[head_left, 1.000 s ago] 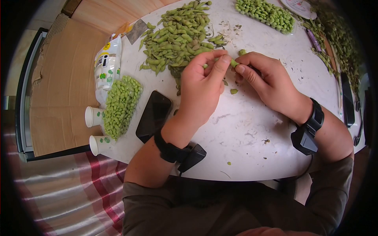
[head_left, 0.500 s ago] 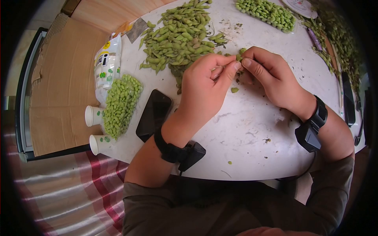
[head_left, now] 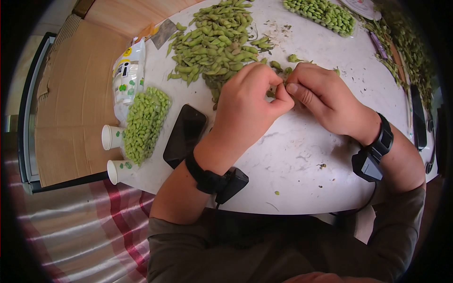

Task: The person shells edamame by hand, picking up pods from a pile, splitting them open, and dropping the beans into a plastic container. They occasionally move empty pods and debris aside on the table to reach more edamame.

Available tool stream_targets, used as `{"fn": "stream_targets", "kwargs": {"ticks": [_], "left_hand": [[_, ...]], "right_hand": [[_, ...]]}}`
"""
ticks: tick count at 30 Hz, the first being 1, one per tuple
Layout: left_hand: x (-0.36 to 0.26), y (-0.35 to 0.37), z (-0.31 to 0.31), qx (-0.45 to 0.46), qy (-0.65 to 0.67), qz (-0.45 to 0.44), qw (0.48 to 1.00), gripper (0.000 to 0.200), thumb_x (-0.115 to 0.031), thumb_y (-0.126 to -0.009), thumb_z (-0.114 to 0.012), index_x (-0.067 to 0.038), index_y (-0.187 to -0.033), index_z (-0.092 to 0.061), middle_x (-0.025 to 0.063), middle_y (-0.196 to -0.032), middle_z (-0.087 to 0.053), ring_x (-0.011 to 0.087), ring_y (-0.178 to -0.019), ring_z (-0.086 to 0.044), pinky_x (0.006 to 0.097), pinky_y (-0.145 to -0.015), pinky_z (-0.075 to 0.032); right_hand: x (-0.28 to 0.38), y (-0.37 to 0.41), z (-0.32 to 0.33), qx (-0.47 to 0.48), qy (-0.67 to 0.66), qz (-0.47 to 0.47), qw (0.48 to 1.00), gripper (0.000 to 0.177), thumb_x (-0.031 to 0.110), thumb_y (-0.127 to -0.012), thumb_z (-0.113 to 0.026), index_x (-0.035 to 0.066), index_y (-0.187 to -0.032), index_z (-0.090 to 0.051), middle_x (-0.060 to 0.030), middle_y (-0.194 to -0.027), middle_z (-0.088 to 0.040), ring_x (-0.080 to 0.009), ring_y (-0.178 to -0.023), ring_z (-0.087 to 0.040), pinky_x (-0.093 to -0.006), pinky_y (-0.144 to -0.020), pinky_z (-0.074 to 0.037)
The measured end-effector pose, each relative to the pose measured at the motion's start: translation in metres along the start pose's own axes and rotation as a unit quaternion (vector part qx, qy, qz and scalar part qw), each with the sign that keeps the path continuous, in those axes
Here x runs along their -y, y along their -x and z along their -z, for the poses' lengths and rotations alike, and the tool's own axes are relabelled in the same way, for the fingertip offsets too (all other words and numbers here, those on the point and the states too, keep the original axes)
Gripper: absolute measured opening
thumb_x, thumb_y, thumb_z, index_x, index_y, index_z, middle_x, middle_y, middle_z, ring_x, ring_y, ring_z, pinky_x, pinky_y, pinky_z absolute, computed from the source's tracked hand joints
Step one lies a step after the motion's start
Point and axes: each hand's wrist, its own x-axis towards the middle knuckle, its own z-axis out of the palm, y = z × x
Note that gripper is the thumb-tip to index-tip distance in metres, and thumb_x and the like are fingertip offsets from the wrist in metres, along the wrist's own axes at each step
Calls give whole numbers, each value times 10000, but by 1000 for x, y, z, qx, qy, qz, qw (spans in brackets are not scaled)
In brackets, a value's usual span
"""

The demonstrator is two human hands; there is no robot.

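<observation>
My left hand (head_left: pixel 255 96) and my right hand (head_left: pixel 330 96) meet over the white table, thumbs and forefingers pinched with the tips nearly touching. Whatever lies between the fingertips is hidden or too small to make out. Just beyond the fingers lie a few loose green pods (head_left: pixel 293 58). Left of them spreads a large heap of green edamame pods (head_left: pixel 214 42). Shelled green beans fill a clear tray (head_left: pixel 146 122) on the left, and another bean-filled tray (head_left: pixel 323 16) sits at the back.
A black phone (head_left: pixel 185 134) lies by my left forearm. Two paper cups (head_left: pixel 113 137) and a white packet (head_left: pixel 128 75) stand at the left edge, near cardboard (head_left: pixel 80 104). Leafy stalks (head_left: pixel 415 52) and a purple-wrapped item (head_left: pixel 377 45) are at the right.
Both hands have come slightly nearer to me, still pinched together. More loose green pods now show beyond the fingertips. The small green piece under the hands is no longer in sight.
</observation>
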Motion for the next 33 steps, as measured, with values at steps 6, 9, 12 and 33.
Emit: {"fn": "stream_targets", "kwargs": {"ticks": [6, 9, 12, 33], "left_hand": [[-5, 1, 2, -19, 21, 54, 998, 153, -10, -791, -770, -23, -877, -644, 19, -731, -580, 79, -671, -558, 223, -598, -482], [-5, 2, -2, -20, 136, 194, 971, 122, -6, -837, -741, -6, -896, -634, 10, -753, -595, 67, -710, -574, 245, -657, -519], [-4, 1, -2, -32, 219, 280, 934, 112, -11, -867, -726, 16, -911, -626, 10, -777, -606, 69, -725, -570, 254, -687, -541], [-12, -1, 0, 5, 287, 324, 901, 274, -172, -1061, -563, 13, -1234, -669, -96, -699, -422, 1, -590, -362, 192, -517, -305]], "right_hand": [[5, 2, 2, 12, -140, -133, 981, 149, 110, -1007, -534, -2, -929, -594, -73, -766, -563, -157, -700, -517, -313, -656, -450], [0, 2, 5, 16, -146, -153, 977, 146, 96, -983, -510, -1, -900, -582, -49, -740, -548, -113, -685, -493, -297, -632, -444], [-4, 2, 2, -24, -114, -133, 984, 137, 94, -972, -512, 4, -892, -576, -36, -718, -528, -94, -684, -463, -284, -625, -437], [-18, 1, -3, -151, -154, -83, 973, 166, 126, -1000, -538, -12, -946, -614, -49, -869, -631, -142, -833, -572, -296, -767, -481]]}}
